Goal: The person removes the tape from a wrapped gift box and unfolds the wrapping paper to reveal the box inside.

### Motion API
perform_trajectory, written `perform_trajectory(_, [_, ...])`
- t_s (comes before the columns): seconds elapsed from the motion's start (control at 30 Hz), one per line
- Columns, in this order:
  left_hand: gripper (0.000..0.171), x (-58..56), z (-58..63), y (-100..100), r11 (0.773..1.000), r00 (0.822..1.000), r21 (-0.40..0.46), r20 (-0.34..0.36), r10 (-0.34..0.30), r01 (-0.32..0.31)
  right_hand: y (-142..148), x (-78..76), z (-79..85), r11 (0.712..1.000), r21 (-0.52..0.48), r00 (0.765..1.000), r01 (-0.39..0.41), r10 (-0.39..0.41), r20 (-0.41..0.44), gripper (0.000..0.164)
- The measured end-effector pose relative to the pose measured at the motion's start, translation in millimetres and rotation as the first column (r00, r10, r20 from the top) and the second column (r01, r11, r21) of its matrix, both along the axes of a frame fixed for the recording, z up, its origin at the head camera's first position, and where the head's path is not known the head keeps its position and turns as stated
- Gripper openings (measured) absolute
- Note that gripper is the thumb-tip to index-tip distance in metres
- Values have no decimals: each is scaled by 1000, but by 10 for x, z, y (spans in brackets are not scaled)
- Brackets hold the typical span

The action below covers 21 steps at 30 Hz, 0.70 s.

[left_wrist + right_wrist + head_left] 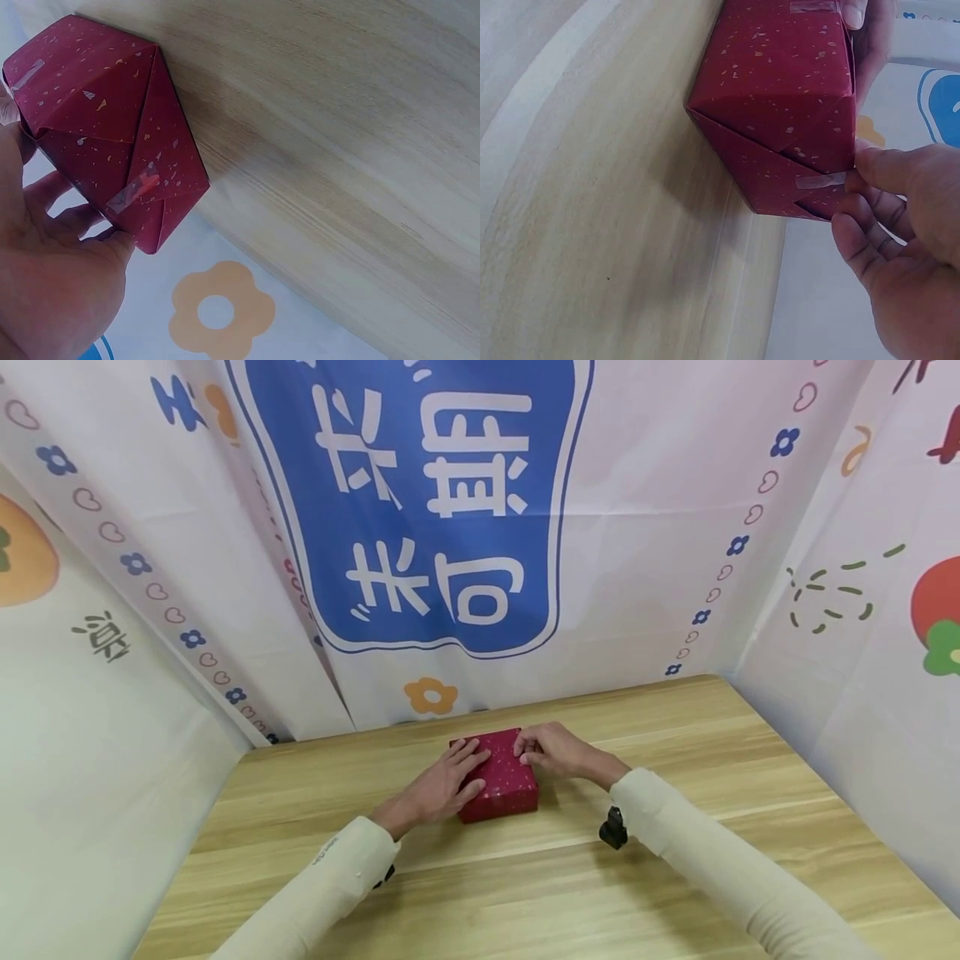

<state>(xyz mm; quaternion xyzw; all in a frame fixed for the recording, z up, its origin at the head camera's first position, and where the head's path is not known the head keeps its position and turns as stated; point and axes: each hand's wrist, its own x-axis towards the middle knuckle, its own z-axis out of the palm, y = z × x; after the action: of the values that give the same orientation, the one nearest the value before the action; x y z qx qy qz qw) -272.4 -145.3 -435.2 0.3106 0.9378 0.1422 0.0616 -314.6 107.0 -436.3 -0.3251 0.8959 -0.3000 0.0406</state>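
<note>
A small box [501,781] wrapped in dark red, speckled paper sits on the wooden table near its back edge. My left hand [444,783] rests on the box's top left with its fingers extended. On the box's right, my right hand [553,749] has curled fingers at the top edge. In the right wrist view, its thumb and index finger pinch at the end of a clear tape strip [819,181] on the folded end. The opposite folded end carries another tape piece [133,189], seen in the left wrist view.
The wooden table [480,893] meets a printed white cloth wall [630,635] just behind the box. Similar cloth panels rise at the left and right sides. Small black devices hang under both wrists, one by the right cuff [613,828].
</note>
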Motion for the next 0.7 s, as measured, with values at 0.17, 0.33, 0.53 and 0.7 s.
perform_trajectory(0.17, [55,3,-8,1,1000,1000,-5,0,1,-1,-16,22,28,1000,28,1000,7,-6,-31,4])
perform_trajectory(0.33, [55,12,-6,-1,1000,1000,1,7,3,-3,-37,40,69,999,52,1000,5,-4,-12,7])
perform_trajectory(0.53, [55,6,-11,-7,1000,1000,1,0,-7,7,-24,33,29,999,37,1000,-12,12,11,10])
perform_trajectory(0.7, [55,-5,-32,-4,1000,1000,-2,-3,-12,12,22,46,-42,1000,-11,999,-17,16,-47,17])
